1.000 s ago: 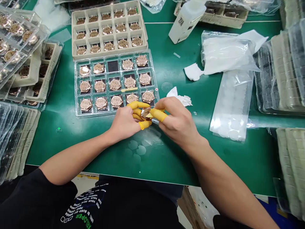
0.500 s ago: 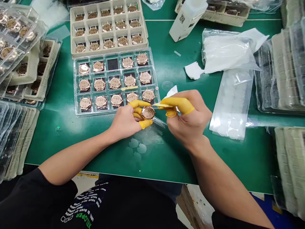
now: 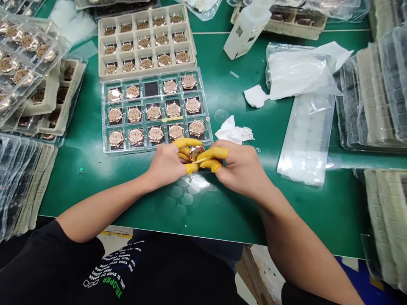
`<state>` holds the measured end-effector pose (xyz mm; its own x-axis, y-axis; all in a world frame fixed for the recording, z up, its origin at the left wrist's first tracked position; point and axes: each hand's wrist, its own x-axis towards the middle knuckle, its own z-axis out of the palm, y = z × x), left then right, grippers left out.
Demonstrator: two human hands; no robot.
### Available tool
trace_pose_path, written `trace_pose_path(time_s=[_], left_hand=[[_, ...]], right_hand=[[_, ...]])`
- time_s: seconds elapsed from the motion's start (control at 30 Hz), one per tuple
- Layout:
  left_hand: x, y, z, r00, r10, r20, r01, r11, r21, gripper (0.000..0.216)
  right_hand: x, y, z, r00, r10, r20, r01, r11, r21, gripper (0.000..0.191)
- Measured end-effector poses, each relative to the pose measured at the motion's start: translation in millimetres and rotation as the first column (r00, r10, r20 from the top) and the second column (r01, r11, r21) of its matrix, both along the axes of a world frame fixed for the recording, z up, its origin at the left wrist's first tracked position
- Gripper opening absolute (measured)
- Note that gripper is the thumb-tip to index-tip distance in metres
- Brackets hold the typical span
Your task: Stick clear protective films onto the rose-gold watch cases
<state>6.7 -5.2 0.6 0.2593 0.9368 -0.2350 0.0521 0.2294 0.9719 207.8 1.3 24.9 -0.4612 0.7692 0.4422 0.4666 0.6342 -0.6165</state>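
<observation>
My left hand (image 3: 165,163), in yellow finger cots, is closed around a rose-gold watch case (image 3: 195,154) above the table. My right hand (image 3: 241,167), also in yellow finger cots, pinches a slim pale-yellow stick (image 3: 201,160) against the lower edge of the case. The fingers partly cover the case and the stick. Just behind my hands lies a clear plastic tray (image 3: 124,129) of similar watch cases, back side up, with one compartment holding only its black pad. Across that tray rests another yellow stick (image 3: 172,119).
A beige tray (image 3: 100,63) of watch cases adjoins the clear one. Crumpled white tissue (image 3: 231,130) lies right of it, below a white bottle (image 3: 246,31). Bagged film sheets (image 3: 305,140) are at right; stacked trays (image 3: 365,93) flank both sides. Round film discs (image 3: 187,198) lie in front.
My right hand has moved left and down, bringing the stick to the watch case's lower edge. The tissue behind it now shows more fully. The case has tilted in my left hand.
</observation>
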Motion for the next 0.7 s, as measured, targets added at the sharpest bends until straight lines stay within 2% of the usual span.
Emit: trace_pose_path(time_s=[0.07,0.1,0.17,0.23,0.3,0.37,0.43,0.5,0.53,0.63,0.67,0.7], left_hand=[[1,0,1.3,1.0,0.004,0.007,-0.004,1.0,-0.008,0.058],[1,0,1.5,1.0,0.016,0.011,-0.016,1.0,-0.013,0.057],[2,1,0.8,0.999,0.033,0.02,-0.032,0.999,-0.021,0.056],[2,1,-1.3,0.999,0.037,0.029,-0.037,0.999,-0.02,0.056],[1,1,-3.8,0.999,0.049,0.019,-0.049,0.999,-0.003,0.057],[1,0,-5.6,0.998,0.058,-0.001,-0.058,0.998,0.025,0.057],[1,0,-6.4,0.999,0.033,0.0,-0.033,0.999,0.041,0.058],[1,0,-6.6,1.0,-0.003,0.024,0.002,0.999,0.04,0.057],[1,0,-6.8,1.0,-0.003,0.029,0.002,0.999,0.045,0.056],[2,0,-8.5,1.0,0.003,0.016,-0.005,0.997,0.077,0.056],[2,0,-9.5,1.0,-0.002,0.019,0.0,0.996,0.087,0.056],[2,0,-10.4,1.0,-0.011,0.027,0.008,0.995,0.097,0.056]], right_hand=[[5,3,1.6,0.99,-0.08,-0.116,0.068,0.993,-0.1,0.018],[6,5,0.6,0.975,-0.152,-0.164,0.14,0.987,-0.08,0.014],[6,6,-4.0,0.948,-0.243,-0.205,0.258,0.965,0.051,0.017],[4,5,-9.7,0.969,-0.197,-0.151,0.222,0.959,0.174,0.03],[2,2,-13.3,0.994,-0.098,-0.05,0.107,0.97,0.218,0.039],[3,0,-13.7,0.998,-0.036,0.043,0.028,0.985,0.172,0.038],[9,1,-11.8,0.996,0.006,0.091,-0.004,1.0,-0.02,0.031],[18,7,-9.5,0.993,0.008,0.12,0.021,0.972,-0.233,0.029],[22,10,-8.9,0.988,-0.043,0.146,0.081,0.961,-0.264,0.034],[27,14,-9.9,0.938,-0.289,0.191,0.311,0.945,-0.102,0.058],[25,14,-10.9,0.933,-0.321,0.165,0.338,0.937,-0.085,0.059],[22,12,-11.7,0.944,-0.305,0.126,0.321,0.938,-0.134,0.058]])
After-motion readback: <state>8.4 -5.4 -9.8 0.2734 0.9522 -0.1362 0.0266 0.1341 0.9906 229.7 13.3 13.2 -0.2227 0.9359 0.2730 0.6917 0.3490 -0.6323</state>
